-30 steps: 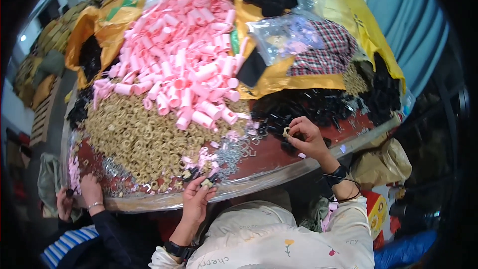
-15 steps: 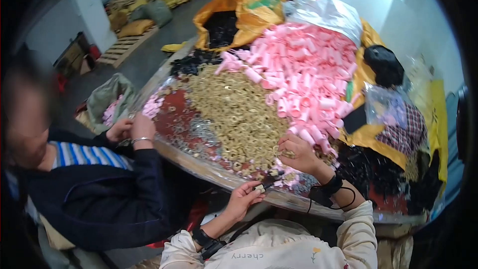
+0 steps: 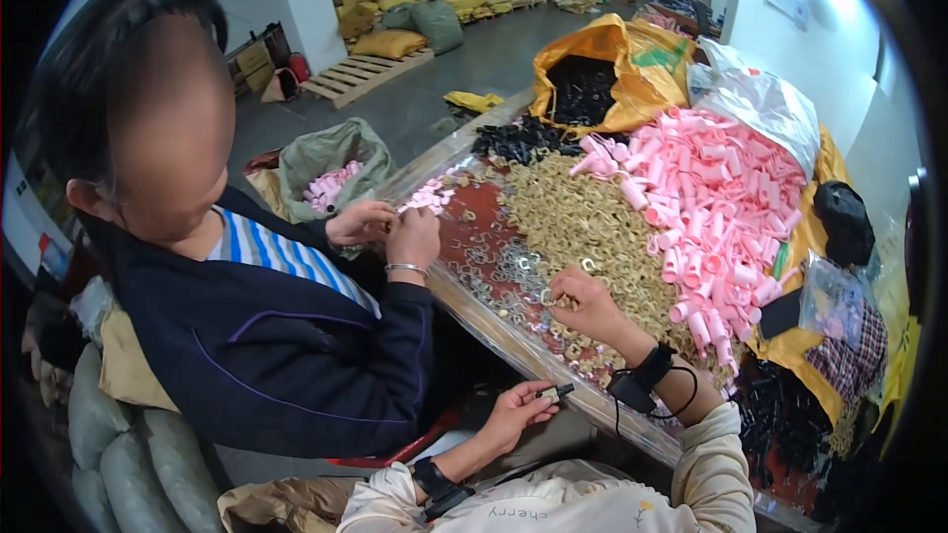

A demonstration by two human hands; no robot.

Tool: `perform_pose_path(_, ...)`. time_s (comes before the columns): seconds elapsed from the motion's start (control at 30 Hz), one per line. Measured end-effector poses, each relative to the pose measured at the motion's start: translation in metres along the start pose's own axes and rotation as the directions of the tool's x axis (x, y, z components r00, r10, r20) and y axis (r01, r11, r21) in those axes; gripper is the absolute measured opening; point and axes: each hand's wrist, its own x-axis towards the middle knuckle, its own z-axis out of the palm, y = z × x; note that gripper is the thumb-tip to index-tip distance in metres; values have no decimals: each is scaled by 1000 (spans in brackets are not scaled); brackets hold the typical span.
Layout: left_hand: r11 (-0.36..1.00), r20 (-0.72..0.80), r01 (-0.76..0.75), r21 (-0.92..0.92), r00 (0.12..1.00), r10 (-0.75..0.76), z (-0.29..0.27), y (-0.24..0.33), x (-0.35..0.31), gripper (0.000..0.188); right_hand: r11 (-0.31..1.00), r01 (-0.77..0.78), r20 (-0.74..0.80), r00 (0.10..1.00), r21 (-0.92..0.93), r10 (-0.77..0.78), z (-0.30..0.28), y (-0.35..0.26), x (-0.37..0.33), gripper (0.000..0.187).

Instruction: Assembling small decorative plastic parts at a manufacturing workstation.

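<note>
My left hand (image 3: pixel 515 415) is closed, near the table's front edge, with a small black part that has a pale piece on it (image 3: pixel 556 392) pinched at its fingertips. Over the table, my right hand (image 3: pixel 592 306) has its thumb and fingers pressed together on a small beige ring-shaped piece (image 3: pixel 547 297). Beyond that hand spreads a heap of like beige pieces (image 3: pixel 563 202). Small silvery metal clips (image 3: pixel 494 271) lie scattered on the reddish tabletop to its left.
Pink plastic tubes (image 3: pixel 716 197) spill from a silvery-white sack (image 3: pixel 765 94). A yellow sack (image 3: pixel 642 49) holds black parts. On the left, a co-worker (image 3: pixel 286 345) handles small things over the table edge (image 3: pixel 474 314). A green sack (image 3: pixel 370 143) with pink parts stands behind.
The view has swung left, showing more of the co-worker. My right hand now lies nearer the metal clips. Both hands keep their small pieces.
</note>
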Motion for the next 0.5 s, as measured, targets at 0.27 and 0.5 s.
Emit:
perform_pose_path(0.27, 990, -8, -97, 101, 995, 98, -51, -3, -16, 29, 933, -325, -37, 942, 153, 334, 43, 32, 67, 13)
perform_pose_path(0.5, 997, -120, -38, 68, 992, 46, -87, -15, -23, 30, 966, -254, -11, 967, 48, 254, 81, 51, 128, 17)
